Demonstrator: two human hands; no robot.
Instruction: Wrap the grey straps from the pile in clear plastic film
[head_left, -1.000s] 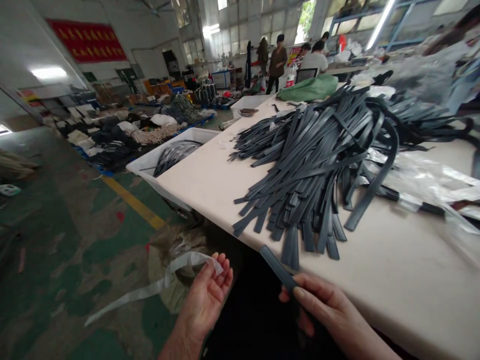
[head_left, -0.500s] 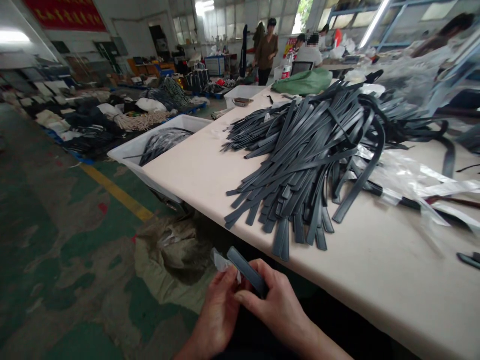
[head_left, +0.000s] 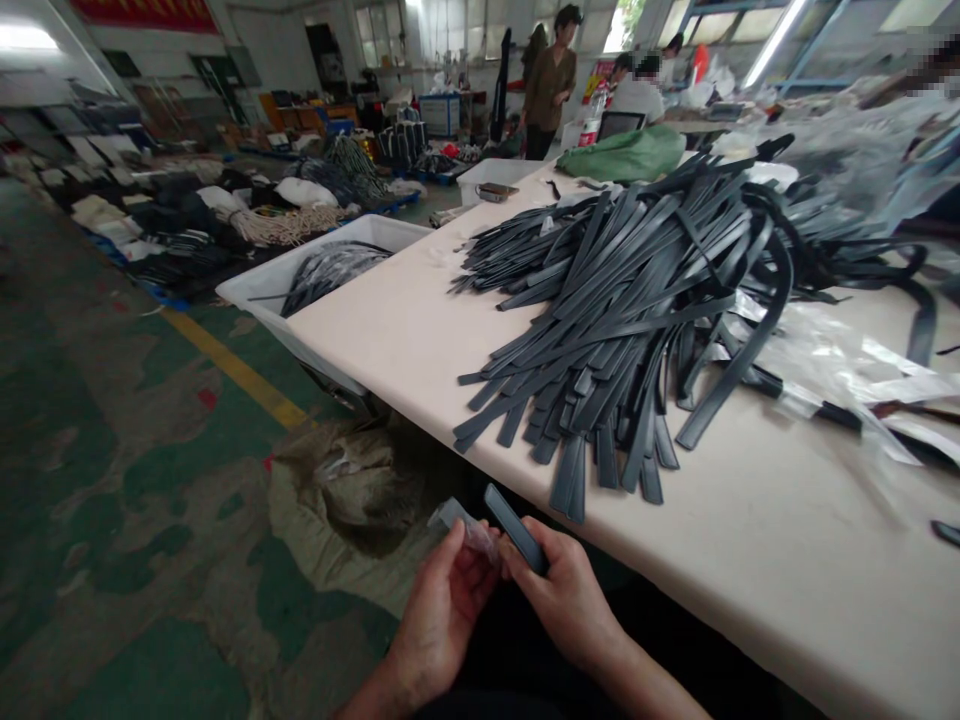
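My right hand (head_left: 564, 588) is closed around the end of a dark grey strap (head_left: 514, 526), with its flat, rounded tip pointing up and away from me. My left hand (head_left: 442, 605) pinches a crumpled piece of clear plastic film (head_left: 469, 528) just left of the strap. Both hands are low in front of my body, short of the table edge, and their fingertips nearly meet. Past them, a large heap of similar dark straps (head_left: 622, 310) lies across the table (head_left: 390, 335), some ends reaching its near edge.
A white bin (head_left: 259, 290) holding dark strips stands beside the table's left side. An olive sack (head_left: 330, 560) lies on the floor below. Clear plastic wrapping (head_left: 840, 350) and a green bag (head_left: 626, 155) are on the table. A person (head_left: 551, 85) stands farther back.
The strap and my right hand have shifted slightly right, and the gap between strap and plastic film has widened. More of the film shows in my left hand. The view has turned slightly.
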